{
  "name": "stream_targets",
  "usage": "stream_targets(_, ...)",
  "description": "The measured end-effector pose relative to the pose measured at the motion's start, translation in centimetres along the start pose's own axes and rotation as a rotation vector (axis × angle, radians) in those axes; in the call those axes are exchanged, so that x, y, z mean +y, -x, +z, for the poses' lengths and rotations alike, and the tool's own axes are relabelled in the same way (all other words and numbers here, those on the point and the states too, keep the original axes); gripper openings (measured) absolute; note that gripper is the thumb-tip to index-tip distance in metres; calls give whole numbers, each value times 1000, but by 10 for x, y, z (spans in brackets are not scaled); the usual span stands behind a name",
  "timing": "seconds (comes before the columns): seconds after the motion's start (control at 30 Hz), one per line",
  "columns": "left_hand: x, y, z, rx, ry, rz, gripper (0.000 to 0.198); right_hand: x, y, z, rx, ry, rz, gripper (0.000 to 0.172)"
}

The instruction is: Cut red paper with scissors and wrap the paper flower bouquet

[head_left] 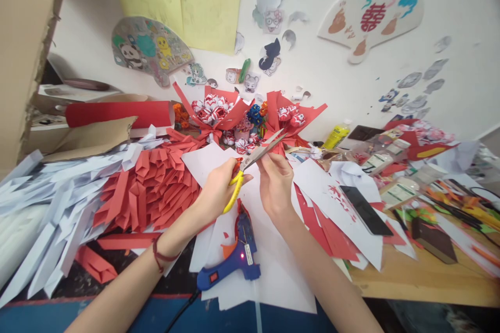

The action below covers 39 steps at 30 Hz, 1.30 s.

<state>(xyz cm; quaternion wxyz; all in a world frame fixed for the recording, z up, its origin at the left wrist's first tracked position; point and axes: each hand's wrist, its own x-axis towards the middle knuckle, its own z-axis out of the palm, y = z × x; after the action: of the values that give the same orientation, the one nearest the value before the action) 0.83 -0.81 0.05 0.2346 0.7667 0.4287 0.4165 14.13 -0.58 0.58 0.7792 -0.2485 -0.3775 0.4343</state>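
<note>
A pair of scissors with yellow handles (pixel 234 190) is gripped in my left hand (pixel 219 184), its blades parted a little and angled up to the right. Something small and red shows by that hand's fingers; I cannot tell what it is. My right hand (pixel 275 182) has its fingertips pinched together right beside the blades, and whatever they pinch is hidden. Below both hands, a blue glue gun (pixel 234 268) with a lit red light lies on white paper sheets (pixel 279 270).
Folded red paper pieces (pixel 144 192) and folded white paper strips (pixel 74 203) are heaped at left. Two red-wrapped paper bouquets (pixel 213 112) stand at the back. A black phone (pixel 365 209) lies on sheets at right, near a yellow bottle (pixel 336 135).
</note>
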Motion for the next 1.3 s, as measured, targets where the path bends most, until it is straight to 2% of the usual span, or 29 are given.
stream_targets(0.23, -1, 1, 5, -6, 14, -23, 31, 0, 1, 2, 28, -7, 3, 9)
stream_targets(0.4, -3, 0, 3, 58, 138, -81, 31, -4, -1, 1, 1, 60, 34, 12)
stream_targets(0.5, -3, -2, -5, 135, 243, -131, 34, -7, -5, -1, -89, 105, 32, 13)
stream_targets(0.63, 2, -6, -18, 215, 296, -101, 31, -9, -8, -7, -214, 274, 3, 12)
stream_targets(0.77, 9, -7, -24, 228, 423, -97, 24, -11, -7, -10, -363, 455, -35, 9)
stream_targets(0.93, 14, -5, -27, 177, 485, -73, 21, -13, -6, -8, -521, 495, -38, 10)
stream_targets(1.13, 8, -5, -24, 211, 519, -105, 24, -10, -5, -7, -493, 515, -50, 10)
stream_targets(1.3, 0, -7, -21, 289, 584, -97, 24, -12, -9, -11, -482, 553, 16, 12)
